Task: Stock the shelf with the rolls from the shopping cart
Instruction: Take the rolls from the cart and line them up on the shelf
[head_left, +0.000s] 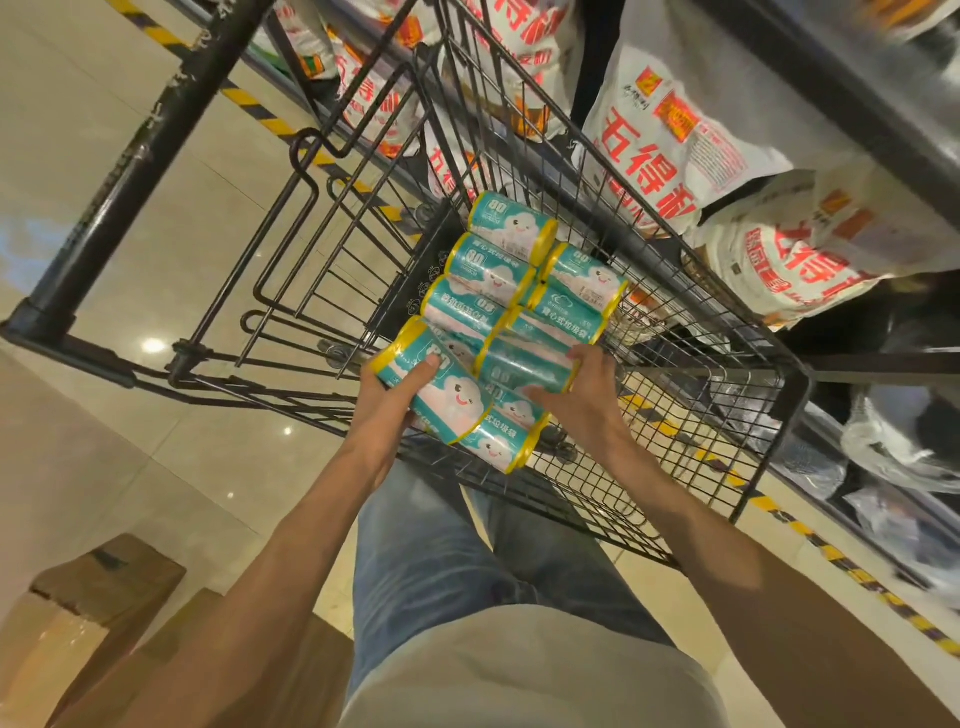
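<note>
Several teal rolls with yellow ends and a cloud face lie packed together in the black wire shopping cart (691, 415). My left hand (387, 397) grips one roll (434, 384) at the near left of the pile, thumb across its top. My right hand (582, 392) is closed around a neighbouring roll (524, 366), fingers over its far end. More rolls (511, 231) lie beyond the two held ones, toward the cart's far side. The shelf (852, 130) stands to the right of the cart, its black rail running diagonally.
White sacks with red lettering (670, 150) fill the shelf beside and beyond the cart. Clear-wrapped goods (893, 441) sit on a lower shelf at right. Cardboard boxes (93, 597) stand on the tiled floor at lower left. Yellow-black tape (831, 553) marks the shelf base.
</note>
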